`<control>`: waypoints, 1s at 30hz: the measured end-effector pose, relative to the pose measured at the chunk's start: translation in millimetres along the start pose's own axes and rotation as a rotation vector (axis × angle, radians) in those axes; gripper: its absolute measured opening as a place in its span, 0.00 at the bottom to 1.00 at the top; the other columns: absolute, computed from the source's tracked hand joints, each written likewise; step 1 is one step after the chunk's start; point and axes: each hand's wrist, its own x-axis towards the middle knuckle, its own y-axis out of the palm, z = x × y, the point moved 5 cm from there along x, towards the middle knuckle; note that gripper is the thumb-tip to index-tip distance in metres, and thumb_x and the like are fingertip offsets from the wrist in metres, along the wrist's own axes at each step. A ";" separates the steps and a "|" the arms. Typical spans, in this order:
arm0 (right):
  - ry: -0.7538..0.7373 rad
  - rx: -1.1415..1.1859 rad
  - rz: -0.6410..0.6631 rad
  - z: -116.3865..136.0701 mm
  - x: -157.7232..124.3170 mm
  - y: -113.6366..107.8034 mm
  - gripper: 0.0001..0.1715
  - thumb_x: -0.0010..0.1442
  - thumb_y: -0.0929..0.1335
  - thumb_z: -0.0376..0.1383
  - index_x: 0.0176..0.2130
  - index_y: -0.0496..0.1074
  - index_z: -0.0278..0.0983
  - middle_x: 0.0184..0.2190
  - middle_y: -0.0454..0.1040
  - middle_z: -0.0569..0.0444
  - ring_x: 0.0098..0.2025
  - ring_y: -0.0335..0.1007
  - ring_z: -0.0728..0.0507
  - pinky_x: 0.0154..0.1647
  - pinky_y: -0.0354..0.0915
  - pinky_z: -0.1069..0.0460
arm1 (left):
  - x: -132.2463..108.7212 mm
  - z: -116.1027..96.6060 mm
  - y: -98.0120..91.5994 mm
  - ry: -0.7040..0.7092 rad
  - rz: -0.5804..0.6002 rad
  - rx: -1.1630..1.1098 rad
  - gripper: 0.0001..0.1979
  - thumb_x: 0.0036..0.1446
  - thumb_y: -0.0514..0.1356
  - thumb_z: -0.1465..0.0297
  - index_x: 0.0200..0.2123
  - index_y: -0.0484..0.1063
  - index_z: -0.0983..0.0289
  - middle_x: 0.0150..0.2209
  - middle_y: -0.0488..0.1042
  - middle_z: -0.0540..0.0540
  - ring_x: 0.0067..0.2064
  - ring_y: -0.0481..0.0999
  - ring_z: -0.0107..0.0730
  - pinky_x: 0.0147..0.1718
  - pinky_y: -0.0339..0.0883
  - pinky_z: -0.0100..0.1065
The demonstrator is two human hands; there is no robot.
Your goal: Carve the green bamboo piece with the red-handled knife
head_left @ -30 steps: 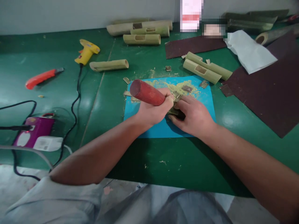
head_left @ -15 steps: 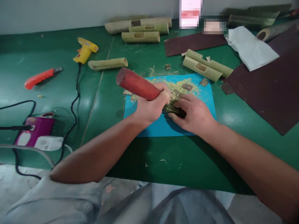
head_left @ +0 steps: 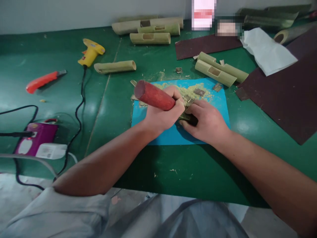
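My left hand point(head_left: 162, 114) is wrapped round a thick red wooden tool handle point(head_left: 153, 95) that sticks up and to the left. Pressed down beside it, my right hand point(head_left: 206, 122) grips a dark bamboo piece point(head_left: 187, 117), mostly hidden under the fingers. Both hands work over a blue mat point(head_left: 170, 134) strewn with pale green shavings point(head_left: 188, 91). The tool's working end is hidden between my hands.
Cut bamboo tubes lie at the back point(head_left: 150, 38), mid-left point(head_left: 115, 66) and right of the mat point(head_left: 218, 72). A yellow glue gun point(head_left: 90, 53), red utility knife point(head_left: 41, 81), purple device point(head_left: 37, 137), cables, brown sheets point(head_left: 282, 96) and white paper point(head_left: 267, 51) lie on the green table point(head_left: 61, 96).
The red handle swung up and left half a second ago, then came back down and right. My right hand stayed put on the bamboo piece.
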 end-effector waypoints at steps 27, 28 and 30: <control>-0.029 -0.007 0.010 2.9 0.3 -0.8 0.07 0.62 0.69 0.38 0.33 0.67 0.39 0.33 0.71 0.48 0.37 0.66 0.40 0.38 0.63 0.46 | -5.1 1.9 -5.0 0.060 -0.015 0.021 0.17 0.61 0.62 0.58 0.24 0.66 0.59 0.22 0.67 0.50 0.25 0.67 0.31 0.28 0.63 0.37; -0.027 -0.005 0.010 2.9 0.3 -1.0 0.07 0.62 0.69 0.38 0.33 0.68 0.39 0.34 0.71 0.48 0.37 0.66 0.40 0.38 0.63 0.46 | -5.8 2.3 -5.8 0.065 0.000 0.024 0.19 0.61 0.62 0.55 0.24 0.66 0.59 0.22 0.67 0.50 0.25 0.67 0.31 0.28 0.62 0.37; -0.025 -0.005 0.015 3.0 0.4 -1.1 0.07 0.62 0.69 0.39 0.34 0.68 0.39 0.34 0.71 0.49 0.38 0.66 0.40 0.38 0.62 0.46 | -6.7 3.4 -7.4 0.074 0.012 0.032 0.20 0.61 0.61 0.52 0.24 0.67 0.59 0.22 0.67 0.51 0.26 0.68 0.32 0.29 0.62 0.37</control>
